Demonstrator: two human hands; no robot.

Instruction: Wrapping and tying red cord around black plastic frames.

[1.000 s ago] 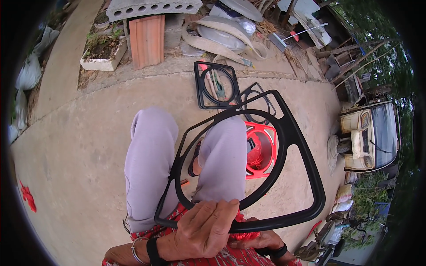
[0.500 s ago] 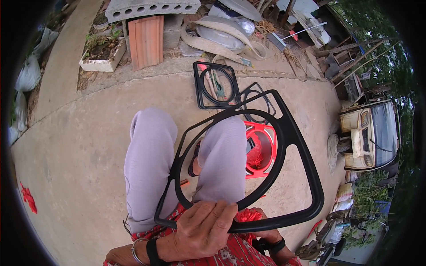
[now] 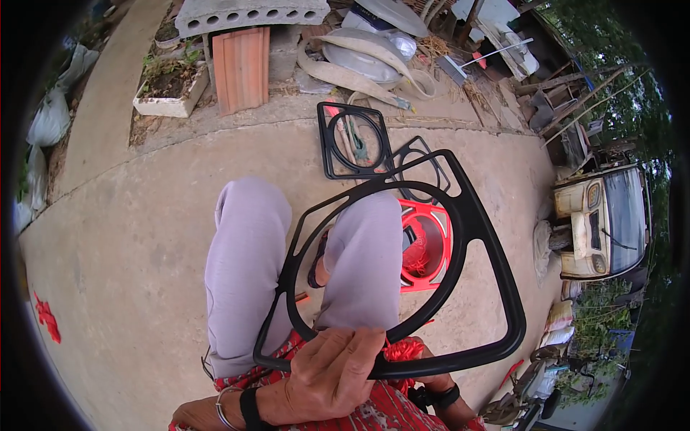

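Note:
My left hand (image 3: 336,370) is closed on the near edge of a large black plastic frame (image 3: 496,269), which has a round opening inside a four-cornered outline. The frame stands tilted over my lap and knees. Behind its near edge on the right is my right hand (image 3: 430,365), mostly covered, with its fingers hidden. A bundle of shiny red strands (image 3: 404,350) lies beside that hand; whether the hand grips it does not show. Through the round opening I see my knee and part of a red plastic frame or stool (image 3: 447,230) holding more red strands (image 3: 415,258).
Two similar black frames, one larger (image 3: 325,144) and one smaller (image 3: 440,179), lie beyond my knees. A red scrap (image 3: 47,317) is on the concrete at left. Farther off are a planter box (image 3: 165,106), an orange tile (image 3: 242,72) and a worn vehicle (image 3: 600,223).
The whole view has shifted very slightly. My left hand keeps its hold on the black frame in nearly the same pose.

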